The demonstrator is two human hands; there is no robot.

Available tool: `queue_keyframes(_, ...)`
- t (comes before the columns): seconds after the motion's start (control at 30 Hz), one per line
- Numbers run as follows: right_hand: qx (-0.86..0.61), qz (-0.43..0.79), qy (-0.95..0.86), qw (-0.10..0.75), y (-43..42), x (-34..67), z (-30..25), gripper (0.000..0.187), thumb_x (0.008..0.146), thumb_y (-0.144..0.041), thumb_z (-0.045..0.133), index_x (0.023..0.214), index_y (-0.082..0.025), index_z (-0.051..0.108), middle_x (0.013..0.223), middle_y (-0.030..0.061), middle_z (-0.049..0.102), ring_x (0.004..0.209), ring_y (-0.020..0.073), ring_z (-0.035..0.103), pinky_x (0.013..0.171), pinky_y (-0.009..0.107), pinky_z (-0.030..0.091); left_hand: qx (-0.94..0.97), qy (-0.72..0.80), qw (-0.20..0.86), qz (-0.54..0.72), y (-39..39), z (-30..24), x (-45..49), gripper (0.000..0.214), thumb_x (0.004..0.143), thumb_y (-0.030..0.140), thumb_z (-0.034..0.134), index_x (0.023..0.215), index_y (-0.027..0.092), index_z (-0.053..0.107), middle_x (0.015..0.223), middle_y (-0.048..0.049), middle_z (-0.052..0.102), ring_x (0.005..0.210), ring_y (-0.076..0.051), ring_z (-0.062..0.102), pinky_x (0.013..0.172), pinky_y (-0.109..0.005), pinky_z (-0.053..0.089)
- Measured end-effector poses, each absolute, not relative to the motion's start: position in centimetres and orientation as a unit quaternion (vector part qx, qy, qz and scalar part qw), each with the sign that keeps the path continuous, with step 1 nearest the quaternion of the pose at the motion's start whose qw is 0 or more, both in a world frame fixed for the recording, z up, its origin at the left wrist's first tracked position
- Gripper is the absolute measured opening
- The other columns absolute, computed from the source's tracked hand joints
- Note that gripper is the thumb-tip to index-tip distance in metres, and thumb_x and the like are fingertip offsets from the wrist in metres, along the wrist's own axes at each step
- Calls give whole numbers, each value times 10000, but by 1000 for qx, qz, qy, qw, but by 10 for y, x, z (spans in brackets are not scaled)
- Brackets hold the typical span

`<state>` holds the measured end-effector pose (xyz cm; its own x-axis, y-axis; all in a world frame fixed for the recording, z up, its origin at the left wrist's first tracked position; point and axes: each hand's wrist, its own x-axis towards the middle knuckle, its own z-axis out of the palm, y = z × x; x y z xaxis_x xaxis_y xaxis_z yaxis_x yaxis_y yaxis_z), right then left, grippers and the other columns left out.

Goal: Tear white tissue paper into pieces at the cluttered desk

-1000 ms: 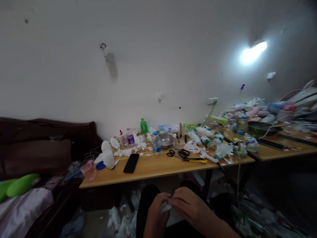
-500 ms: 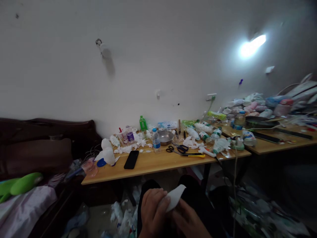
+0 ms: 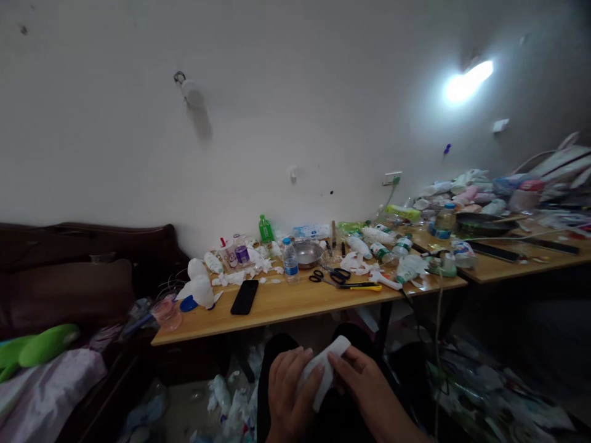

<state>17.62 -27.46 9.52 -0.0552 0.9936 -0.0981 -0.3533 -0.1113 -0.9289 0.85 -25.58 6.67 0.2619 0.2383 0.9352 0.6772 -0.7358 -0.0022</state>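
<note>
My left hand [image 3: 286, 387] and my right hand [image 3: 364, 381] are low in the view, over my lap in dark trousers. Both are closed on a white piece of plastic or paper [image 3: 323, 372] held between them; the left hand grips its lower part and the right fingers pinch its upper edge. The wooden table [image 3: 295, 307] stands in front of my knees, beyond the hands.
On the table lie a black phone [image 3: 244, 297], scissors [image 3: 330, 277], a yellow-handled cutter [image 3: 362, 287], a metal bowl [image 3: 308, 253], a water bottle [image 3: 290, 260], a green bottle [image 3: 265, 229] and white scraps. A second cluttered table [image 3: 521, 261] stands right. A dark sofa [image 3: 69, 283] is left. Litter covers the floor.
The white piece, bunched between both hands a second ago, now shows longer and flatter. My right hand has come back up onto its top edge.
</note>
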Motion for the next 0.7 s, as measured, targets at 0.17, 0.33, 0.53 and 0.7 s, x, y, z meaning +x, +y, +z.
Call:
queue_keyframes(0.17, -440, 584, -347, 588, -259, 190, 91, 482, 785, -634, 771, 873, -167, 695, 765, 15, 636, 706, 165, 550, 665, 272, 463, -652, -478, -26, -588, -249, 47, 20, 420, 878, 163, 636, 1270, 311, 665, 1257, -86, 636, 1181, -249, 586, 1040, -421, 437)
queue_keyframes(0.33, -462, 553, -330, 609, -251, 203, 86, 493, 758, -645, 788, 865, -177, 676, 859, 37, 691, 794, 195, 596, 753, 292, 493, -469, -542, -349, -604, -258, 40, 36, 345, 897, 468, 624, 1112, 201, 666, 862, -28, 630, 748, -174, 594, 713, -301, 488)
queue_keyframes(0.53, -461, 562, -348, 592, -262, 199, 85, 495, 797, -646, 757, 893, -167, 673, 806, 41, 698, 726, 201, 615, 684, 300, 502, -259, -436, -660, -554, -275, 28, 77, 694, 578, 708, 835, 973, 146, 740, 816, -99, 723, 599, -167, 618, 497, -256, 400)
queue_keyframes(0.7, -454, 577, -373, 568, -272, 196, 88, 503, 796, -651, 753, 927, -169, 694, 880, 53, 727, 784, 211, 652, 777, 319, 534, -203, -414, -666, -586, -264, 37, 73, 635, 490, 638, 916, 869, 156, 752, 903, -121, 779, 750, -219, 696, 605, -277, 495)
